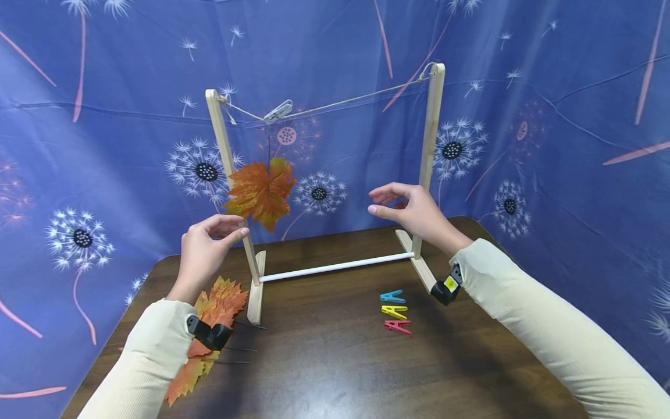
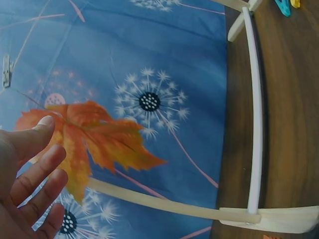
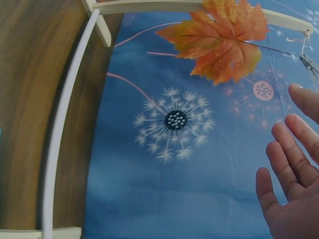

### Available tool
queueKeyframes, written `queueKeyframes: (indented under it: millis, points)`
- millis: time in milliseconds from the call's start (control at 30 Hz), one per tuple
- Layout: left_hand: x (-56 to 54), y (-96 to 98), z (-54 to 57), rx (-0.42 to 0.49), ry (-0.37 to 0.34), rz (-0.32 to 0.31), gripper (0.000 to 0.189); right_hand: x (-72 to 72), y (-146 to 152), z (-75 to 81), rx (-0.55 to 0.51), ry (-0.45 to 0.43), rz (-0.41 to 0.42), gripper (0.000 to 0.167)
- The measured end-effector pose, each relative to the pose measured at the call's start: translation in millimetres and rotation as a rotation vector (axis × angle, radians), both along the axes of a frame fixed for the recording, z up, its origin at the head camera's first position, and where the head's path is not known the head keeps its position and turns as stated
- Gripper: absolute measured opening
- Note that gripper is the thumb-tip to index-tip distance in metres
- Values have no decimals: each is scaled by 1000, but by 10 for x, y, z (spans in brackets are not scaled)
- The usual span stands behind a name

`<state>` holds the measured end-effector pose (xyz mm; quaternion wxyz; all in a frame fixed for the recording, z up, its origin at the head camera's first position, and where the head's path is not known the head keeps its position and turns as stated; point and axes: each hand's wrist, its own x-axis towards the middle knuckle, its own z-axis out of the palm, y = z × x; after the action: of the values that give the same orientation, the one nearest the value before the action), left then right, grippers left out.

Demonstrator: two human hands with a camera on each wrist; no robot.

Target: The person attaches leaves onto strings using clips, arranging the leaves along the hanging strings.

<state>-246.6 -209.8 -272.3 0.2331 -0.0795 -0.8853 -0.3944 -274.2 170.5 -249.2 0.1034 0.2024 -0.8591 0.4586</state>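
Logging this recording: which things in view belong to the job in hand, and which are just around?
Apparently part of the job:
- hanging leaf
- white clothespin
- string
- wooden frame
- probably also the loose leaves, blue peg, yellow peg and red peg

Apparently just surroundings:
- dandelion-print cloth
- table, beyond supporting things

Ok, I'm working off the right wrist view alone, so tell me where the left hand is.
Observer: The left hand is raised near the hanging leaf.
Operator: Copy. Now scan the right side for me.
Observer: A yellow clothespin lies on the table between a blue one and a red one.
Operator: Good. Give me the left side too.
Observer: More leaves lie there, partly hidden by the left sleeve.
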Motion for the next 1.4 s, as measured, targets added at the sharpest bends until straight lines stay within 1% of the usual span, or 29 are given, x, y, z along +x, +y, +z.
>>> queueKeyframes:
  millis: [100,267,467,633,800,1000,1167,1233,1333,1400]
  points:
    - [22,-47,-66,-6,-5,5,29,15,50,-67,-2,-14,-5,35]
    - [52,-114,-188,-23,-15,-9,28,46,129,-196,-5,-37,-20,36]
    - [108,-186,-347,-36,-48,-18,27,96,192,-389,-23,-42,-27,35]
    - [171,-245,-476,-62,-107,-22,29,133,230,-569,-29,-46,-39,33]
    - [228,-305,-641,-63,-170,-38,30,179,273,-751,-36,-48,-31,32]
    - [285,-397,-864,-70,-208,-67,28,257,362,-981,-55,-55,-36,32]
    - [357,-483,-1013,-58,-250,-90,26,316,426,-1156,-66,-89,-56,32]
    - [384,-513,-1069,-67,-278,-92,24,336,450,-1225,-74,-106,-56,31]
    - [421,-549,-1154,-101,-338,-99,23,372,481,-1326,-84,-125,-52,31]
    - [444,-568,-1215,-104,-382,-122,23,398,500,-1395,-95,-137,-40,31]
